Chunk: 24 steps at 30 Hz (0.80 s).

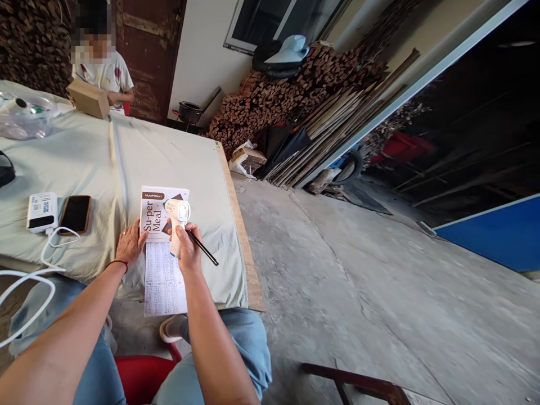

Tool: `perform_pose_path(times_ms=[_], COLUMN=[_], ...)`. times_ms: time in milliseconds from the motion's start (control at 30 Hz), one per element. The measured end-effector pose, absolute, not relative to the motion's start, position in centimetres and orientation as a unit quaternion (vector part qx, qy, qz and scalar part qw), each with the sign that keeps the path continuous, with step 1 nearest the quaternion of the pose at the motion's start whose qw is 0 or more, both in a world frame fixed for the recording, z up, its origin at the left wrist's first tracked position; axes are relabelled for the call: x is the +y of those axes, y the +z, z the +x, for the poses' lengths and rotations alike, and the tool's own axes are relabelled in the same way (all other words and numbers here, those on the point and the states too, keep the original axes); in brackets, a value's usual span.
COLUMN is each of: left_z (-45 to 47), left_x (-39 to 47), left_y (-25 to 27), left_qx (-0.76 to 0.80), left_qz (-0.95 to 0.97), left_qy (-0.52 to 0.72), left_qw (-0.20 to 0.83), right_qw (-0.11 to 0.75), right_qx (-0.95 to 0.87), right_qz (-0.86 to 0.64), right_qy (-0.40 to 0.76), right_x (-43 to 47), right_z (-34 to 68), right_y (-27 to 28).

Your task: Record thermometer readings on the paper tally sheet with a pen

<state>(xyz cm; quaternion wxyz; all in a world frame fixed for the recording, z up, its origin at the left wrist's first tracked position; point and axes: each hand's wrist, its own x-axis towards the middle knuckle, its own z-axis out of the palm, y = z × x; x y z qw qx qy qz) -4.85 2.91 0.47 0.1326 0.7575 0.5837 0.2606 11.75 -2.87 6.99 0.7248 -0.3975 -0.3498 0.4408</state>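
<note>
My right hand (188,247) grips a white infrared thermometer (175,216), its round end facing away from me. A black pen (205,247) is also tucked in that hand, slanting down to the right. Under the thermometer lies a flat white package (155,228) printed "NutriMotion Su-per Meal". My left hand (131,242) rests on the table at the package's lower left edge, fingers extended and thumb touching it. A sheet covered in small writing (162,281) sticks out below the package and hangs over the table edge.
On the cloth-covered table (181,152) lie a phone (76,214), a white power device (43,212) with a cable, and a plastic bag (27,115). Across it, another person (103,76) holds a cardboard box (88,98). Stacked firewood (257,101) lines the wall.
</note>
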Motion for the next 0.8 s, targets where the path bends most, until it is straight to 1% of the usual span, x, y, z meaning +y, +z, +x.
perform_pose_path(times_ms=[67, 133, 200, 233, 400, 500, 567, 667, 733, 800], left_z=[-4.7, -4.5, -4.2, -4.1, -3.6, -3.5, -3.5, -3.3, -3.2, -2.9], left_x=[2.8, 2.6, 2.4, 2.3, 2.3, 2.3, 2.3, 2.4, 2.4, 2.3], left_y=[0.7, 1.0, 1.3, 1.5, 1.6, 1.5, 1.4, 1.3, 1.2, 1.3], left_qx=[0.589, 0.592, 0.59, 0.586, 0.575, 0.573, 0.574, 0.573, 0.574, 0.579], left_qz=[0.758, 0.76, 0.767, 0.773, 0.79, 0.793, 0.792, 0.792, 0.793, 0.791], left_qy=[0.247, 0.232, 0.216, 0.207, 0.175, 0.169, 0.167, 0.169, 0.168, 0.159], left_qw=[0.134, 0.133, 0.131, 0.131, 0.124, 0.123, 0.125, 0.125, 0.119, 0.114], right_qw=[0.717, 0.697, 0.652, 0.623, 0.45, 0.391, 0.399, 0.472, 0.52, 0.541], right_qx=[-0.378, -0.415, -0.447, -0.456, -0.471, -0.505, -0.527, -0.538, -0.537, -0.523], right_qz=[-0.449, -0.519, -0.589, -0.62, -0.753, -0.766, -0.75, -0.698, -0.661, -0.637], right_qy=[0.375, 0.268, 0.169, 0.142, 0.095, 0.068, 0.032, 0.007, 0.067, 0.165], right_x=[-4.1, -5.7, -7.3, -8.0, -10.2, -10.5, -10.6, -10.8, -10.9, -10.7], right_z=[12.9, 14.9, 17.5, 19.0, 24.9, 26.1, 25.8, 23.7, 21.8, 20.0], right_y=[6.6, 5.6, 4.1, 3.1, -1.4, -2.3, -2.0, -0.8, -0.3, -0.5])
